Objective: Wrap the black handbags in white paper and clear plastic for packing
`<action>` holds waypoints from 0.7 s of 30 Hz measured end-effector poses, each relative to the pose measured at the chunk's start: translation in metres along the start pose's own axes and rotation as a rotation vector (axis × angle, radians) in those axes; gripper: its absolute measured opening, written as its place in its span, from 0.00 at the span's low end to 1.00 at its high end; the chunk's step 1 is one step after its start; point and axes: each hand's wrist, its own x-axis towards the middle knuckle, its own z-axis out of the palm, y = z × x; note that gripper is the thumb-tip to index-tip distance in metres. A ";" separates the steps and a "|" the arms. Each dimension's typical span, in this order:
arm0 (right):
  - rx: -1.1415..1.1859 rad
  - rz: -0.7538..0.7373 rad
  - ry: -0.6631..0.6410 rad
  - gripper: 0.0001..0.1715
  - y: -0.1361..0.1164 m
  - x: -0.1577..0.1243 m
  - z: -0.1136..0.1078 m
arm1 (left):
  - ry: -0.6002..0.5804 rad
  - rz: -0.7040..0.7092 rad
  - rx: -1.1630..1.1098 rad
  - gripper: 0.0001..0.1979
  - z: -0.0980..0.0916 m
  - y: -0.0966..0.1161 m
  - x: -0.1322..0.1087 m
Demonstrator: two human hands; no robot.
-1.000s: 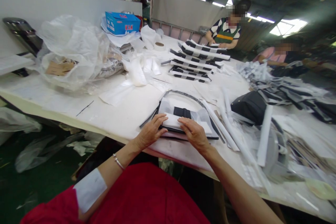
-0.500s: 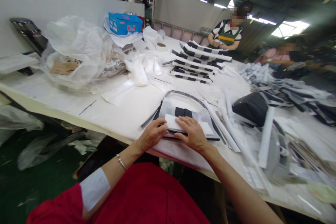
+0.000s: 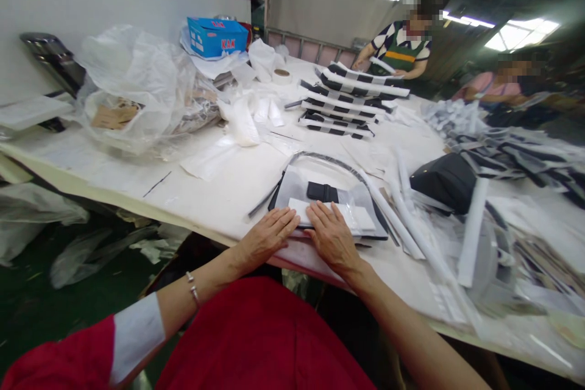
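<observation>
A dark handbag (image 3: 377, 219) lies flat near the table's front edge, its handle (image 3: 329, 159), in clear wrap, arching away from me. Over the bag is a pale grey translucent sheet (image 3: 293, 181), with a black strap tab (image 3: 322, 191) showing on it. A folded white sheet (image 3: 362, 218) rests across the near part of the bag. My left hand (image 3: 269, 233) lies on its left end with the fingers stretched out. Flat on its middle is my right hand (image 3: 333, 237), fingers extended. Neither hand grips anything.
White padding rolls (image 3: 397, 225) and a black bag (image 3: 444, 181) lie to the right. Wrapped black-and-white pieces (image 3: 347, 103) are stacked ahead, near a co-worker (image 3: 402, 49). A plastic bag (image 3: 132, 85), a blue box (image 3: 217, 38) and a tape roll (image 3: 282, 77) stand back left.
My left hand has gone from curled fingers at the white sheet's edge to lying flat on it. My right hand stays on the sheet. The co-worker's hands have moved apart.
</observation>
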 end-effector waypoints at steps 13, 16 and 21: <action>-0.005 0.026 0.031 0.36 -0.015 -0.001 0.001 | -0.087 0.073 0.113 0.14 -0.001 -0.009 0.019; -0.012 0.037 0.042 0.34 -0.016 -0.001 0.000 | -0.104 0.044 0.104 0.14 -0.002 -0.010 0.020; 0.002 0.025 0.013 0.30 -0.011 0.000 -0.001 | -0.135 -0.037 0.013 0.22 -0.008 -0.010 0.023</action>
